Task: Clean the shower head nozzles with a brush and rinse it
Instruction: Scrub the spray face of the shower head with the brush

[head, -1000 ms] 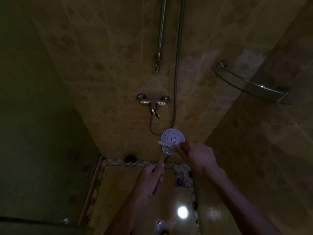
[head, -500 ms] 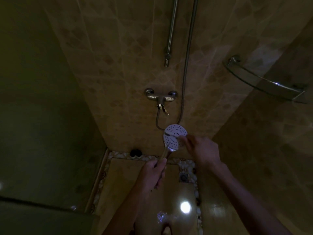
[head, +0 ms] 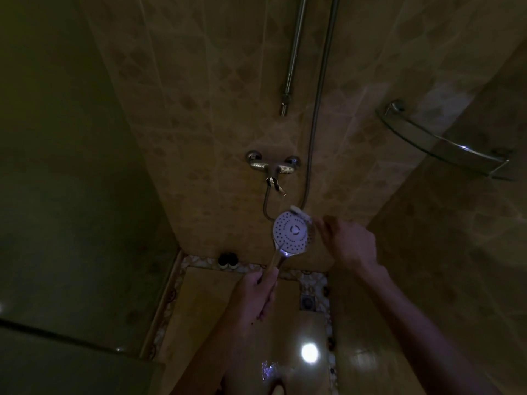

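A dim shower stall with tan patterned wall tiles, seen from above the person's hands. At centre, a round handheld shower head [head: 291, 234] is held up with its pale face turned toward the camera. The face is white to bluish in the low light, ringed with rows of small dark nozzle holes around a plain central disc that carries a small ring mark. A bright glint sits at its lower edge, where it narrows into a handle.

The left hand [head: 258, 295] is curled round the lower part of that handle, gripping it from below. The right hand [head: 346, 245] is just right of the head, its fingers bent and pinching the handle of a small white brush [head: 300, 212]. The brush head lies against the upper right rim of the shower face. How tightly the fingers close is hard to see in the dark.

No brand, label or writing can be read on anything.

A metal hose [head: 320, 95] runs down the wall and loops beneath the chrome mixer tap [head: 272, 165], which sits just above the shower head. A vertical rail [head: 293, 55] hangs beside the hose. A glass corner shelf [head: 445, 143] is mounted on the right wall. On the glossy floor, a round light reflection [head: 309, 352] shines near a square drain [head: 307, 302].
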### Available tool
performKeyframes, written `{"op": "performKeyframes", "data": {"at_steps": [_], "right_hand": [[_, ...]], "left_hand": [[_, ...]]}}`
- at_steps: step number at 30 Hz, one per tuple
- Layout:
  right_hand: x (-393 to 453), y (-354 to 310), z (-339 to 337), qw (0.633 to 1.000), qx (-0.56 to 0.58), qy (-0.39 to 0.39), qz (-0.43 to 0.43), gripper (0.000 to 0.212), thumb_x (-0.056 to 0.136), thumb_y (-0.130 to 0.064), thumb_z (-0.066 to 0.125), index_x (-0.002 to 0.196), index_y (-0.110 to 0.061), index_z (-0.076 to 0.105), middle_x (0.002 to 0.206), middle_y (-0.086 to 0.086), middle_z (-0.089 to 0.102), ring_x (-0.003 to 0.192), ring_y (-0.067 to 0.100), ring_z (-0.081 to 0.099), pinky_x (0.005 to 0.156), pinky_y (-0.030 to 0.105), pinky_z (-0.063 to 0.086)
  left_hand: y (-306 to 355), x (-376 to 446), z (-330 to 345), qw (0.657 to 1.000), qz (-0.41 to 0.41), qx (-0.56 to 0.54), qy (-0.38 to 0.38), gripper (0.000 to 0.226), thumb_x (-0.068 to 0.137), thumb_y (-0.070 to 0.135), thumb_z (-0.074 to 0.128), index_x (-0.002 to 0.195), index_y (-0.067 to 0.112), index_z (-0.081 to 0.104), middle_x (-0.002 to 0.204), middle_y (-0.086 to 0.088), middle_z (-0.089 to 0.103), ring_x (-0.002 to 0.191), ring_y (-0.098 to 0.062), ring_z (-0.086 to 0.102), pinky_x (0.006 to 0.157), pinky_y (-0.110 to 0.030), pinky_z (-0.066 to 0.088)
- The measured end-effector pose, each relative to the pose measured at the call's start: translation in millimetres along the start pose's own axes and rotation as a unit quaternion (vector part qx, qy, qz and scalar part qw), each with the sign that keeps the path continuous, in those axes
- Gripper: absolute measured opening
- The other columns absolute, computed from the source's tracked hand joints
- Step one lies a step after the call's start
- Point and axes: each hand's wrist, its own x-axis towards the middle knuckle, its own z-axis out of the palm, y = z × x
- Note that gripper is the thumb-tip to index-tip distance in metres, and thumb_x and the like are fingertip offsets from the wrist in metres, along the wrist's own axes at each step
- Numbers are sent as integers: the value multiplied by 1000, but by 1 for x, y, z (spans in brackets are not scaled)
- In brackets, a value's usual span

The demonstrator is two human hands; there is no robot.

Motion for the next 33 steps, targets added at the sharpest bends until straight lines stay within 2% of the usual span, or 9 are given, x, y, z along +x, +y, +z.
{"op": "performKeyframes", "data": {"at_steps": [2, 8, 10, 15, 20, 23, 26, 30, 33], "right_hand": [[-2, 0, 2, 1000, 11, -6, 6, 54, 96, -61, 19, 76, -23, 52, 62, -3, 56, 60, 18, 62, 52, 30, 47], [-27, -18, 14, 992, -16, -24, -123, 61, 92, -65, 7, 81, -28, 53, 62, -6, 54, 54, 10, 55, 50, 30, 48], [-17, -11, 10, 995, 8, -29, -91, 54, 94, -66, 12, 78, -30, 50, 59, -7, 52, 53, 8, 54, 49, 28, 46], [2, -2, 4, 999, 32, 4, 5, 58, 93, -66, 15, 82, -26, 56, 68, -3, 61, 64, 18, 61, 51, 29, 41], [-18, -22, 22, 996, 0, -10, -83, 60, 92, -67, 5, 83, -30, 51, 57, -6, 50, 51, 7, 53, 43, 25, 38], [-6, -13, 12, 999, 10, -17, -42, 59, 93, -67, 9, 88, -30, 55, 63, -5, 57, 57, 13, 59, 51, 30, 49], [7, -7, 2, 1000, 15, -4, 8, 57, 94, -64, 15, 86, -26, 56, 67, -1, 61, 64, 20, 64, 54, 31, 49], [-9, -25, 10, 996, 43, -64, -52, 59, 92, -67, 10, 80, -28, 51, 67, -2, 59, 59, 13, 59, 58, 36, 55], [-4, -21, 10, 996, 34, -56, -53, 60, 92, -67, 11, 83, -27, 54, 68, -4, 59, 60, 12, 59, 58, 36, 55]], "left_hand": [[1, -1, 0, 1000, -4, 3, -1, 39, 98, 32, 48, 65, 11, 49, 43, 2, 43, 35, -12, 35, 36, -19, 27], [-1, 3, -3, 1000, -11, 12, 3, 40, 98, 31, 47, 64, 11, 49, 41, 3, 43, 34, -11, 36, 37, -20, 28], [0, 4, -3, 1000, -3, 19, -1, 41, 98, 33, 48, 62, 11, 49, 42, 1, 43, 33, -11, 37, 36, -19, 28], [2, 10, -3, 999, 4, 35, -3, 44, 96, 38, 49, 60, 12, 51, 42, 0, 44, 33, -11, 38, 36, -19, 30], [1, 14, -8, 1000, -10, 23, 7, 44, 96, 38, 49, 63, 9, 51, 37, 2, 43, 31, -10, 37, 36, -18, 29], [3, 14, -10, 1000, -4, 17, 3, 43, 96, 38, 49, 64, 9, 51, 36, 4, 43, 31, -10, 38, 36, -18, 29], [5, 14, -9, 1000, 1, 7, -7, 43, 96, 39, 50, 63, 12, 51, 38, 5, 43, 31, -9, 38, 35, -18, 28], [2, 17, -11, 1000, -9, 0, -1, 46, 94, 43, 52, 60, 12, 50, 41, 0, 43, 33, -12, 37, 36, -19, 28], [-1, 17, -11, 1000, -7, -4, -2, 46, 94, 43, 52, 61, 11, 51, 40, 0, 43, 33, -11, 37, 35, -18, 28]]}}
